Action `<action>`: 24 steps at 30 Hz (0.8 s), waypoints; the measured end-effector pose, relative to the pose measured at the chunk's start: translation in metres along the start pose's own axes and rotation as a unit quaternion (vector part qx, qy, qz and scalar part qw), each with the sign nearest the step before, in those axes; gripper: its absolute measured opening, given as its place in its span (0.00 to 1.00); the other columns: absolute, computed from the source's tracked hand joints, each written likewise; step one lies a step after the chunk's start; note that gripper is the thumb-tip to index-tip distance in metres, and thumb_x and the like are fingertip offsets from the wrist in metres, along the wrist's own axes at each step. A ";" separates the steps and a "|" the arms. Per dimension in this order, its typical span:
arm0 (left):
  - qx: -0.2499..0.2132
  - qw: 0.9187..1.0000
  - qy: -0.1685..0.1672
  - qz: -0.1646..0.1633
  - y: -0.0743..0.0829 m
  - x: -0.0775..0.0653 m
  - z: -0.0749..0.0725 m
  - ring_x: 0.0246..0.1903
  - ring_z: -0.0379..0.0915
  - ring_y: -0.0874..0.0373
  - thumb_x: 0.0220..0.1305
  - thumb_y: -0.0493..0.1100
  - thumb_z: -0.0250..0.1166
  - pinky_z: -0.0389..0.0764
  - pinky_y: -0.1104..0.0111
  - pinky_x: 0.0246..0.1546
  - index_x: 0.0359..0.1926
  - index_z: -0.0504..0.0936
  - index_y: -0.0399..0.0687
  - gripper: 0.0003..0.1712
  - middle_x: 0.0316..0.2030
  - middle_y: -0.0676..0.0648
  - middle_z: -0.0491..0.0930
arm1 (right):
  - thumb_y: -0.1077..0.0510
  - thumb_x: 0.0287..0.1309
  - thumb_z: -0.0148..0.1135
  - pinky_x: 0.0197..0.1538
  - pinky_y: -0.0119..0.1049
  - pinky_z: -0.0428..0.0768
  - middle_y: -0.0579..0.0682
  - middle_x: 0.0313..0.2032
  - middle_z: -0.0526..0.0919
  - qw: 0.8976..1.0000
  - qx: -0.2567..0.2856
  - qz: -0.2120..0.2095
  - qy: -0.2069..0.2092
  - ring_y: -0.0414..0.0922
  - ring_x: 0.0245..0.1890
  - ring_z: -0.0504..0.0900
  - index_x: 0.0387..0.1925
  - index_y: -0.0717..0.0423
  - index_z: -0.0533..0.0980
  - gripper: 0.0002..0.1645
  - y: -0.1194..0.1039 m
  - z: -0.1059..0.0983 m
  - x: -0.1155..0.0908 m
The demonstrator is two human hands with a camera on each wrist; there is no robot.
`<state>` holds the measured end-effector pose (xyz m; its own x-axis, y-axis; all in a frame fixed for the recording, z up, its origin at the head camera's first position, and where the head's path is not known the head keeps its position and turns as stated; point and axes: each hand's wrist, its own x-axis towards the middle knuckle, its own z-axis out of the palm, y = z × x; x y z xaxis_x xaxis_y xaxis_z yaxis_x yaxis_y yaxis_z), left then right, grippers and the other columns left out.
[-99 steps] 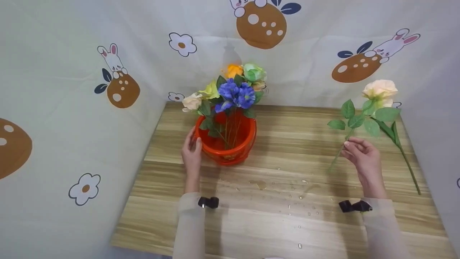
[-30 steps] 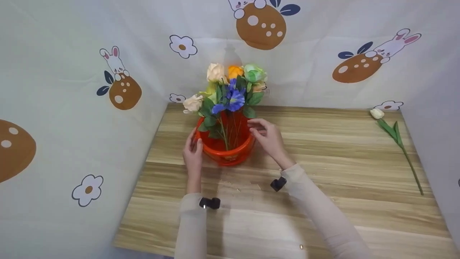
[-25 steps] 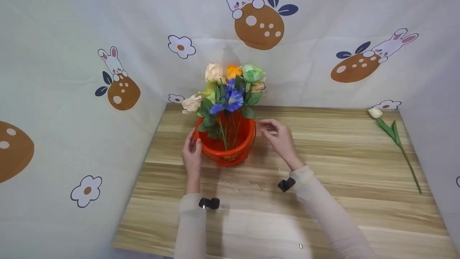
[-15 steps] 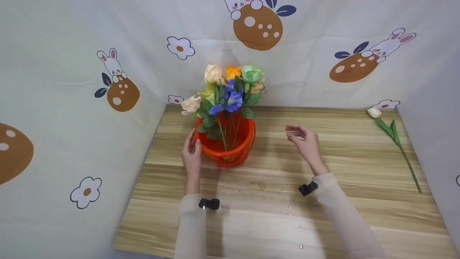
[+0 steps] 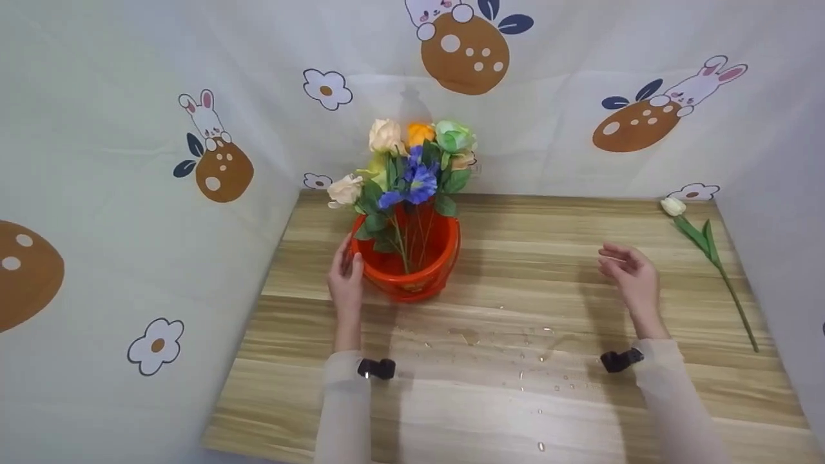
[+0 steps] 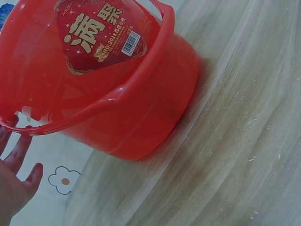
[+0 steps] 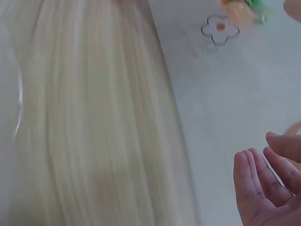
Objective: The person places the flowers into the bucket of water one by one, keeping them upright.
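A red plastic bucket (image 5: 412, 283) stands on the left half of the table. Artificial flowers lean in it: a peach rose (image 5: 387, 136), a blue flower (image 5: 422, 183), a green rose (image 5: 455, 136) and several others. My left hand (image 5: 346, 283) rests against the bucket's left side; in the left wrist view its relaxed fingertips (image 6: 21, 146) are at the rim and handle. Over the right part of the table is my right hand (image 5: 635, 277), holding nothing, its fingers loosely bent. A white tulip (image 5: 674, 206) with a long green stem lies to the right of that hand.
Water drops (image 5: 541, 358) dot the wooden table (image 5: 515, 251) in front of the bucket. A curtain (image 5: 541, 84) printed with rabbits and flowers hangs behind and along both sides. Each wrist wears a black camera (image 5: 377, 368).
The peach rose that was in my right hand now stands in the bucket. My right hand has let go and moved right, away from the bucket. The left hand stays at its side.
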<state>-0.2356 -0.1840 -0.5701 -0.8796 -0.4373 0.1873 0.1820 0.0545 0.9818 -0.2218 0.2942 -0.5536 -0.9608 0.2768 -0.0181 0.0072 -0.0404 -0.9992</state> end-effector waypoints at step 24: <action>0.021 1.000 -0.017 -0.003 0.027 -0.010 -0.001 0.62 0.73 0.45 0.69 0.33 0.60 0.74 0.82 0.57 0.66 0.73 0.33 0.25 0.65 0.34 0.74 | 0.43 0.70 0.53 0.80 0.51 0.50 0.55 0.79 0.50 0.933 -0.312 0.135 0.116 0.54 0.79 0.47 0.77 0.51 0.55 0.40 0.036 -0.183 0.007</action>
<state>-0.2212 -0.1785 -0.5455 -0.8949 -0.4078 0.1812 0.1584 0.0892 0.9833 -0.1779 0.4707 -0.5968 -0.8153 0.5404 -0.2079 0.4698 0.4077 -0.7830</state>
